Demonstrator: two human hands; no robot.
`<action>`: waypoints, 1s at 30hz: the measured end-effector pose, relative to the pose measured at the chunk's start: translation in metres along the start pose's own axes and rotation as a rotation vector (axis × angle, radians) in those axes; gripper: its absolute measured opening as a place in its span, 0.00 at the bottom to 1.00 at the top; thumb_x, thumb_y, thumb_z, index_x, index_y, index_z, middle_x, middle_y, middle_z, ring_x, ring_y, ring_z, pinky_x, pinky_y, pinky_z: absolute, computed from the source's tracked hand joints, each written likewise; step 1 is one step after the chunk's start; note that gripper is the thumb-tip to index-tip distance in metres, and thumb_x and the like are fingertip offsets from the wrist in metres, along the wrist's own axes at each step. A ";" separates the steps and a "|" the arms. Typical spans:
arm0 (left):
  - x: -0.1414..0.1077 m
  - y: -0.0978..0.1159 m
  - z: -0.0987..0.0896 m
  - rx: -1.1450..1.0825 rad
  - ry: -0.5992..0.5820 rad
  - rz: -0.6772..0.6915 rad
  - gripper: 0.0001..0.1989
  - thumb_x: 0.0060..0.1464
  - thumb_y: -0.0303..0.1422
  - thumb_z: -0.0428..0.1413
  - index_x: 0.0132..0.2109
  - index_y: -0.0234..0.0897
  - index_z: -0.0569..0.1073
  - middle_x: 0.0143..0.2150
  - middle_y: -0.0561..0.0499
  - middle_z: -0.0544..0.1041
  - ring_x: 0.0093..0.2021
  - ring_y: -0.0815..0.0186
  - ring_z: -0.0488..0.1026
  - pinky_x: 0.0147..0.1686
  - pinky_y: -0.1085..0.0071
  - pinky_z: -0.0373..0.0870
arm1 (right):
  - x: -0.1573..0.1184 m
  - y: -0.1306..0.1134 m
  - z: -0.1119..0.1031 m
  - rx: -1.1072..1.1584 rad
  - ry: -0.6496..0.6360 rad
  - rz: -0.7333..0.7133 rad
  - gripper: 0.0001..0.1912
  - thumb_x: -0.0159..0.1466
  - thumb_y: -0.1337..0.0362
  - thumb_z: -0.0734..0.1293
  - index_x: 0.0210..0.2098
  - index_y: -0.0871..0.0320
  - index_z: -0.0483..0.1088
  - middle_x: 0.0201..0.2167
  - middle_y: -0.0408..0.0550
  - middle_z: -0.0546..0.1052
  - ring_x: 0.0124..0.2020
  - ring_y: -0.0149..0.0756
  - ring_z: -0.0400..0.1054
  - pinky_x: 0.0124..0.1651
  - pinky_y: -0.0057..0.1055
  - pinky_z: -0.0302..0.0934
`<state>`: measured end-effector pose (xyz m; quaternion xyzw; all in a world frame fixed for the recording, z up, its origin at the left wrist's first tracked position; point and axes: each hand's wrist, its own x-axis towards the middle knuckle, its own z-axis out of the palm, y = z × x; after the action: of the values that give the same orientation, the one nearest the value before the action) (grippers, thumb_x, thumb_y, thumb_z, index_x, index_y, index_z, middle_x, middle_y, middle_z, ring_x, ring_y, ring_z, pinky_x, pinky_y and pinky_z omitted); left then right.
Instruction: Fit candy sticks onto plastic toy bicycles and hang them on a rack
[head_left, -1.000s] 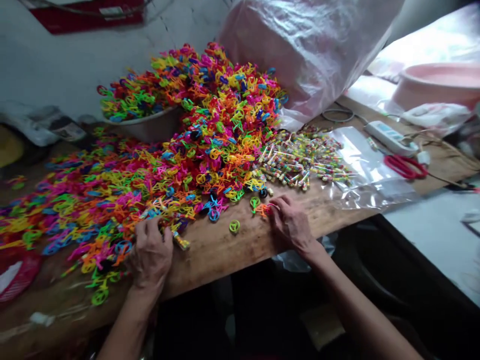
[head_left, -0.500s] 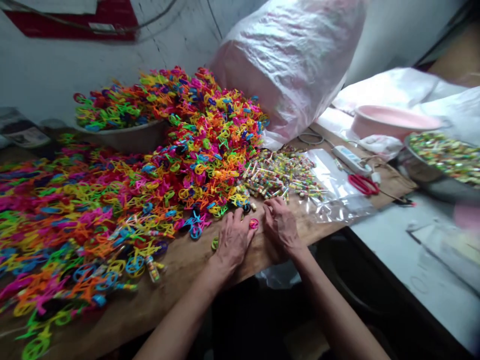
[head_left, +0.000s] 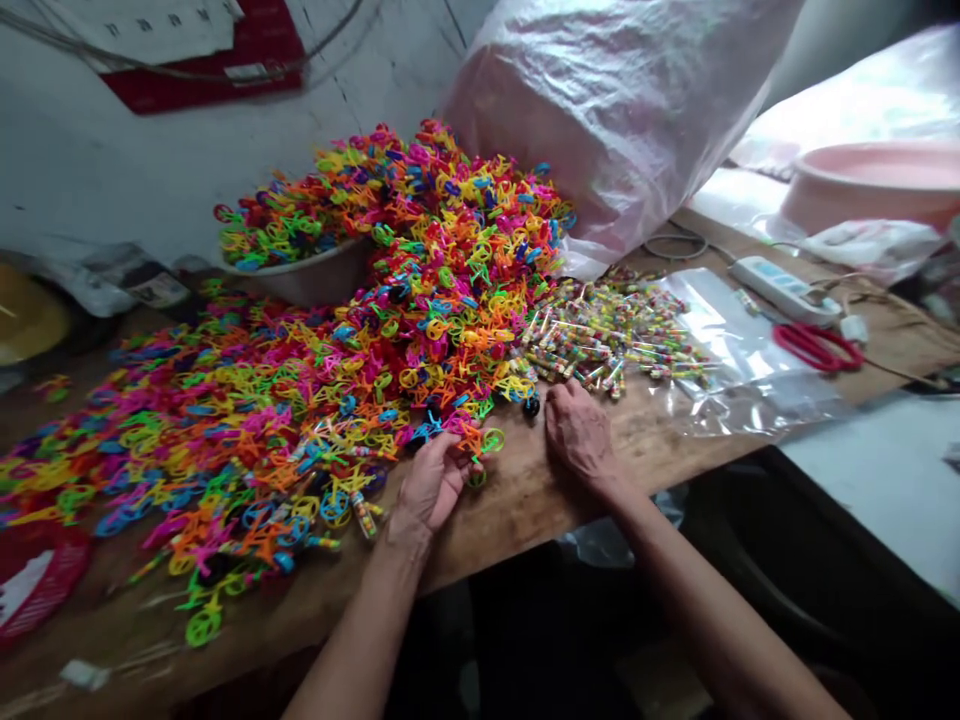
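My left hand (head_left: 435,482) pinches a small orange and green plastic toy (head_left: 472,436) at the front edge of a big heap of colourful plastic toys (head_left: 420,330). The hand is turned so that part of its palm shows. My right hand (head_left: 577,430) rests on the wooden table (head_left: 517,500), fingers curled together, beside a pile of small candy-filled tubes (head_left: 600,335); what its fingertips hold, if anything, is hidden. A small black round piece (head_left: 531,407) lies just left of the right hand.
A grey bowl (head_left: 307,277) heaped with toys stands behind. Clear plastic bags (head_left: 720,350), red-handled scissors (head_left: 817,347) and a power strip (head_left: 784,290) lie to the right. A large pinkish sack (head_left: 600,110) leans at the back. A red basket (head_left: 56,580) is at left.
My left hand has moved left to the heap and turned, and now has the orange and green toy. The small pink piece beside it is no longer visible. The view has shifted left.
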<state>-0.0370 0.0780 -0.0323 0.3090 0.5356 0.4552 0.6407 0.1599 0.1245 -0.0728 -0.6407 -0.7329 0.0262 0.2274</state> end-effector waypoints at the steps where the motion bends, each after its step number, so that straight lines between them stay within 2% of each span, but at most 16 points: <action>1: -0.002 0.001 -0.001 -0.062 -0.005 -0.035 0.10 0.52 0.30 0.49 0.41 0.30 0.70 0.38 0.44 0.77 0.29 0.68 0.74 0.27 0.74 0.69 | -0.006 -0.001 -0.004 0.068 0.015 -0.009 0.10 0.66 0.67 0.56 0.37 0.62 0.68 0.37 0.54 0.68 0.36 0.38 0.63 0.37 0.32 0.56; 4: -0.005 0.004 -0.003 -0.209 -0.028 -0.116 0.09 0.54 0.29 0.48 0.39 0.30 0.71 0.38 0.43 0.77 0.30 0.67 0.74 0.29 0.72 0.71 | -0.024 -0.013 -0.015 0.374 0.020 -0.103 0.11 0.66 0.67 0.56 0.43 0.62 0.67 0.39 0.53 0.68 0.38 0.37 0.64 0.42 0.32 0.60; 6: -0.006 0.006 -0.003 -0.272 -0.054 -0.147 0.12 0.57 0.32 0.47 0.39 0.29 0.72 0.38 0.42 0.76 0.31 0.66 0.74 0.31 0.69 0.72 | -0.033 -0.026 -0.018 0.523 0.002 -0.147 0.10 0.66 0.67 0.56 0.43 0.59 0.67 0.37 0.51 0.68 0.38 0.35 0.65 0.42 0.30 0.61; 8: -0.008 0.008 -0.002 -0.304 -0.068 -0.150 0.11 0.58 0.33 0.49 0.39 0.30 0.72 0.39 0.43 0.76 0.32 0.67 0.74 0.32 0.70 0.73 | -0.036 -0.034 -0.016 0.528 0.019 -0.127 0.09 0.66 0.67 0.57 0.40 0.58 0.68 0.36 0.50 0.68 0.36 0.35 0.65 0.40 0.29 0.61; 10: -0.012 0.009 -0.003 -0.304 -0.059 -0.134 0.06 0.54 0.28 0.55 0.39 0.31 0.72 0.37 0.47 0.76 0.31 0.69 0.72 0.31 0.75 0.72 | -0.035 -0.032 -0.011 0.436 0.063 -0.072 0.08 0.66 0.67 0.58 0.37 0.58 0.68 0.35 0.49 0.68 0.35 0.34 0.65 0.39 0.29 0.61; 13: -0.018 0.010 -0.009 -0.282 -0.025 -0.111 0.09 0.47 0.20 0.59 0.38 0.30 0.73 0.34 0.50 0.75 0.30 0.72 0.71 0.28 0.79 0.70 | -0.031 -0.010 -0.005 0.311 0.139 -0.015 0.09 0.65 0.68 0.57 0.37 0.59 0.69 0.36 0.49 0.68 0.34 0.32 0.65 0.38 0.27 0.61; 16: -0.023 0.009 -0.011 -0.248 -0.014 -0.122 0.11 0.45 0.23 0.62 0.39 0.30 0.73 0.37 0.48 0.75 0.31 0.70 0.71 0.27 0.78 0.71 | -0.030 0.029 -0.010 0.234 0.230 0.034 0.08 0.65 0.68 0.58 0.36 0.59 0.69 0.36 0.49 0.69 0.33 0.32 0.65 0.37 0.27 0.61; 19: -0.025 0.006 -0.006 -0.193 0.004 -0.159 0.17 0.41 0.28 0.66 0.40 0.29 0.74 0.40 0.46 0.76 0.30 0.70 0.70 0.26 0.77 0.71 | -0.026 0.072 -0.033 0.164 0.339 0.095 0.08 0.64 0.67 0.59 0.34 0.59 0.70 0.33 0.49 0.69 0.33 0.34 0.65 0.38 0.30 0.61; 23: -0.024 0.005 0.007 -0.149 0.059 -0.174 0.22 0.32 0.30 0.70 0.37 0.28 0.75 0.36 0.46 0.77 0.29 0.67 0.72 0.26 0.75 0.73 | -0.009 0.114 -0.076 0.114 0.529 0.175 0.08 0.64 0.65 0.60 0.36 0.60 0.70 0.33 0.50 0.68 0.34 0.36 0.64 0.41 0.35 0.61; 26: -0.025 0.003 0.012 -0.167 0.152 -0.178 0.28 0.21 0.31 0.71 0.35 0.29 0.74 0.32 0.46 0.78 0.28 0.64 0.73 0.24 0.73 0.74 | -0.003 0.124 -0.096 0.120 0.596 0.176 0.09 0.64 0.64 0.60 0.39 0.60 0.70 0.35 0.49 0.69 0.34 0.34 0.64 0.41 0.34 0.63; 28: -0.027 -0.003 0.012 -0.168 0.214 -0.156 0.31 0.16 0.33 0.72 0.36 0.31 0.74 0.31 0.48 0.78 0.27 0.61 0.74 0.24 0.71 0.75 | -0.009 0.122 -0.096 0.187 0.603 0.183 0.09 0.63 0.63 0.62 0.40 0.59 0.70 0.36 0.49 0.71 0.35 0.34 0.67 0.42 0.33 0.64; 30: -0.028 -0.014 0.008 -0.148 0.222 -0.111 0.32 0.18 0.36 0.72 0.37 0.34 0.74 0.32 0.50 0.79 0.27 0.60 0.75 0.25 0.70 0.77 | -0.022 0.117 -0.086 0.435 0.561 0.259 0.10 0.62 0.62 0.64 0.42 0.58 0.69 0.36 0.48 0.73 0.36 0.34 0.69 0.42 0.33 0.66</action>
<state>-0.0259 0.0478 -0.0312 0.1787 0.5844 0.4885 0.6228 0.3017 0.1028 -0.0414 -0.6470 -0.5325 0.0333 0.5448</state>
